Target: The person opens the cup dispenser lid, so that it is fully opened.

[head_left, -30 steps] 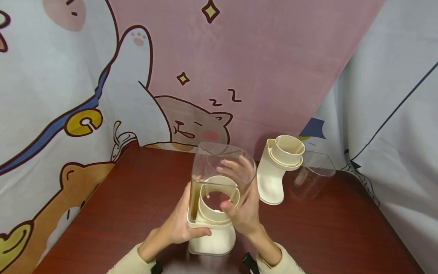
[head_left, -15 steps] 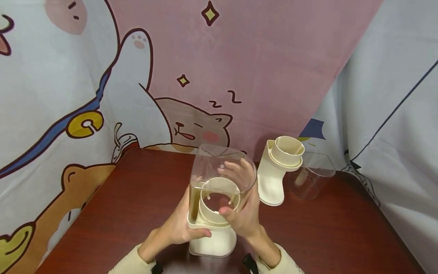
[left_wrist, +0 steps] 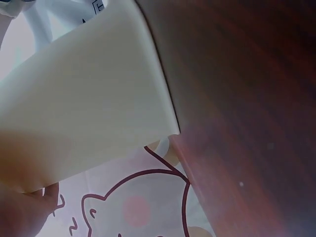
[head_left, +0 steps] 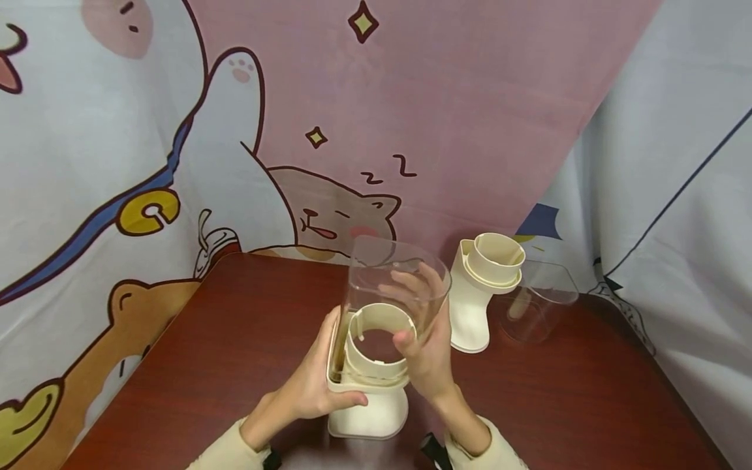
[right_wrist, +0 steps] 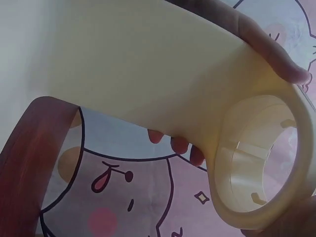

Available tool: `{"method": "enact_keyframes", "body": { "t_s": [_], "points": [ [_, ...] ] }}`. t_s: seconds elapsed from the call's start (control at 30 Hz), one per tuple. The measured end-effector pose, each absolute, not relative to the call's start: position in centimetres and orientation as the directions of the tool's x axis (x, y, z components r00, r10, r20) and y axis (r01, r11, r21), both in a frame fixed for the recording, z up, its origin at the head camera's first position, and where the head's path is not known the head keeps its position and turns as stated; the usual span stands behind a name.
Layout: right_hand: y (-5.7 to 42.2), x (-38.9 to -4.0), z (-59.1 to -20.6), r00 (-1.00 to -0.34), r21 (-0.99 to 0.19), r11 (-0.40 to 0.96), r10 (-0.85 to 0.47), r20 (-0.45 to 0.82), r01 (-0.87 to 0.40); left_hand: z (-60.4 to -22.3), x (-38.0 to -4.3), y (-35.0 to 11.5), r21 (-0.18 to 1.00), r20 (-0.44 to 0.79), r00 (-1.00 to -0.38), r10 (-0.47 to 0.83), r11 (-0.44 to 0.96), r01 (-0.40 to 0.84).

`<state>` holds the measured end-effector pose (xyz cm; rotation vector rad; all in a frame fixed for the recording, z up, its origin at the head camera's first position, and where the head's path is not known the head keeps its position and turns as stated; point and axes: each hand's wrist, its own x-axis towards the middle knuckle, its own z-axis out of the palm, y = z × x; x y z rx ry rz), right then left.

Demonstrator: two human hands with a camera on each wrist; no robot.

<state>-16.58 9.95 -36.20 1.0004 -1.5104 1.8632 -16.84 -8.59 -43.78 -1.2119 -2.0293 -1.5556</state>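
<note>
A cream plastic base [head_left: 370, 414] with a round collar [head_left: 382, 365] stands near the front of the table. My left hand [head_left: 311, 385] grips its left side, thumb across the front; several of its fingertips [right_wrist: 180, 144] show behind the base in the right wrist view. Around the collar sits a clear plastic container [head_left: 376, 287], its upper part leaning right. My right hand [head_left: 431, 365] holds the container's right side, thumb near the collar and fingers seen through the clear wall. In the left wrist view, the base's plain wall [left_wrist: 98, 89] hides most of the hands.
A second cream base [head_left: 472, 313] with a collar on top stands behind, to the right. Beside it is another clear container [head_left: 546, 307]. The dark red table [head_left: 247, 313] ends at a cartoon-print cloth [head_left: 458, 130]. Black wrist straps show at both cuffs.
The clear container has shifted right and its upper end has risen slightly, with my right hand moving along. The base has moved only a little. Both hands keep their hold.
</note>
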Motion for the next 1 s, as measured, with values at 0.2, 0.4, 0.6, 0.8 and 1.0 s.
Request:
{"method": "enact_keyframes", "body": {
  "t_s": [0.2,0.4,0.6,0.8,1.0],
  "points": [
    [9.5,-16.5,-36.2,-0.591,-0.585,-0.238,-0.053,0.805,-0.775,-43.8,-16.2,-9.1,0.661,0.66,-0.617,0.428,0.06,0.748],
    [10.4,-16.4,-35.8,-0.618,-0.627,-0.246,-0.123,0.776,-0.739,-43.9,-16.2,-9.1,0.705,0.617,-0.656,0.435,0.066,0.706],
    [12.4,-18.1,-34.6,-0.567,-0.642,-0.367,-0.303,0.766,-0.673,-43.4,-16.5,-8.6,0.694,0.592,-0.675,0.441,0.148,0.705],
    [12.7,-21.4,-33.2,-0.421,-0.67,-0.565,-0.52,0.743,-0.482,-43.2,-16.6,-8.6,0.675,0.601,-0.679,0.421,0.187,0.714],
    [12.6,-22.1,-32.2,-0.331,-0.713,-0.604,-0.631,0.701,-0.356,-43.2,-16.4,-8.7,0.67,0.615,-0.669,0.416,0.17,0.722]
  ]
}}
